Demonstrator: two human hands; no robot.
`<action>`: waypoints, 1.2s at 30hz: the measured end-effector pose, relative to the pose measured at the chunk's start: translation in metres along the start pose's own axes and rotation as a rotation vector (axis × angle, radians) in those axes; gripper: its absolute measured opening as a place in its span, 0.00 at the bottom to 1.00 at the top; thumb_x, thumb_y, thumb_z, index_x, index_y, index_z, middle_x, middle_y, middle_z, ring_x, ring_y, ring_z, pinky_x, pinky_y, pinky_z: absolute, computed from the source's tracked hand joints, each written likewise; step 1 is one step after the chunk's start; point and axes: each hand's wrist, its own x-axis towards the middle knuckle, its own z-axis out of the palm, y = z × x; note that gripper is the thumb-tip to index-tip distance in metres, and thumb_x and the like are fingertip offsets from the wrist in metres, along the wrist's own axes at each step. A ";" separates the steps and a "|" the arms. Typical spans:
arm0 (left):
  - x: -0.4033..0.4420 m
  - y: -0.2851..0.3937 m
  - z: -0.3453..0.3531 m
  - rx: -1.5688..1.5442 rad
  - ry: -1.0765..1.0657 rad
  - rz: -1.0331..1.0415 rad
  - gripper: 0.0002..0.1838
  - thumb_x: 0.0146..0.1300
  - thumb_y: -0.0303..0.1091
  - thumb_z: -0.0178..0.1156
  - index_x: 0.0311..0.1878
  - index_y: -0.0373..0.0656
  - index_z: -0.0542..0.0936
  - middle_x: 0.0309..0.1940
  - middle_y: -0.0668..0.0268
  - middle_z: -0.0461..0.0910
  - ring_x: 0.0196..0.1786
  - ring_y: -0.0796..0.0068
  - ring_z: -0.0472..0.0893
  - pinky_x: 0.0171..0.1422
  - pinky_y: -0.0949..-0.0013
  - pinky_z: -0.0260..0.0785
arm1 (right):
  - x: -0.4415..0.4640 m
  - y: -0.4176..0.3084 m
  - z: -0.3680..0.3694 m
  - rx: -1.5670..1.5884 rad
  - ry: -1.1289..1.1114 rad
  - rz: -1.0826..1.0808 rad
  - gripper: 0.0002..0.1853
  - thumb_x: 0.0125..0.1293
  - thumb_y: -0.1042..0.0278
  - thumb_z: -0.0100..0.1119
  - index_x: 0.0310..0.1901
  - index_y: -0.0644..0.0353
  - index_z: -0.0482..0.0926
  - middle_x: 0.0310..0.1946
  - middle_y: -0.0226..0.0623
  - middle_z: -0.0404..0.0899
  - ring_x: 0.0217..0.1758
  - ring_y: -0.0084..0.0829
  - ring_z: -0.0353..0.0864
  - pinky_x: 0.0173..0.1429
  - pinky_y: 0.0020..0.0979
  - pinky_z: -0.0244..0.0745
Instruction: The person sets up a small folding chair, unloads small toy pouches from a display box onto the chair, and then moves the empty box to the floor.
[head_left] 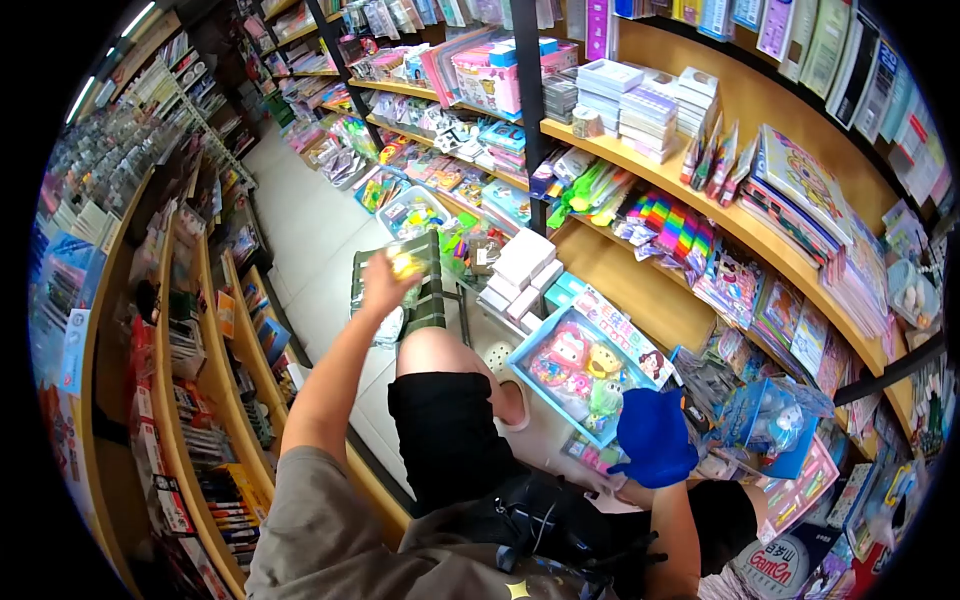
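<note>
My left hand [385, 285] is stretched forward over a dark green folding stool [428, 290], its fingers closed on a small yellow item [408, 262] that is blurred. On the right, a blue object [655, 435] that looks like a soft toy or puppet covers my right hand, so its fingers are hidden. Just left of the blue object lies a light blue box [520, 352] with pink, yellow and green character toys [570, 350] inside. White boxes [522, 262] are stacked behind it.
Shelves [640, 170] of stationery, books and toys curve along the right. Lower wooden racks [205, 350] run down the left. A clear tub [412, 212] of small toys stands beyond the stool. Pale floor tiles [300, 215] show along the aisle.
</note>
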 end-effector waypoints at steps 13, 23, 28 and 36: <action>0.059 -0.153 0.075 0.107 -0.030 -0.258 0.50 0.47 0.52 0.68 0.69 0.44 0.51 0.65 0.50 0.57 0.66 0.43 0.58 0.66 0.41 0.51 | 0.001 0.028 -0.042 0.445 0.048 0.054 0.13 0.70 0.54 0.40 0.40 0.55 0.67 0.37 0.33 0.70 0.45 0.29 0.70 0.53 0.30 0.66; 0.065 -0.078 0.049 0.261 0.179 -0.008 0.35 0.57 0.53 0.59 0.64 0.45 0.64 0.66 0.47 0.56 0.67 0.43 0.57 0.62 0.35 0.53 | 0.010 0.050 -0.066 0.674 -0.096 0.034 0.15 0.71 0.51 0.38 0.34 0.53 0.67 0.33 0.32 0.68 0.42 0.27 0.69 0.50 0.29 0.67; 0.037 0.033 0.084 -0.134 0.037 0.579 0.25 0.57 0.38 0.61 0.54 0.35 0.70 0.53 0.46 0.71 0.56 0.46 0.71 0.60 0.57 0.64 | 0.016 0.045 -0.071 0.668 -0.193 0.067 0.17 0.71 0.50 0.38 0.31 0.52 0.67 0.29 0.31 0.66 0.38 0.27 0.69 0.46 0.28 0.66; -0.127 0.171 0.254 0.053 -0.732 0.383 0.43 0.48 0.52 0.67 0.59 0.32 0.61 0.57 0.41 0.61 0.60 0.45 0.65 0.61 0.56 0.64 | 0.012 0.047 -0.075 -1.094 0.371 -0.372 0.09 0.55 0.60 0.53 0.34 0.54 0.70 0.31 0.36 0.68 0.41 0.39 0.69 0.51 0.35 0.64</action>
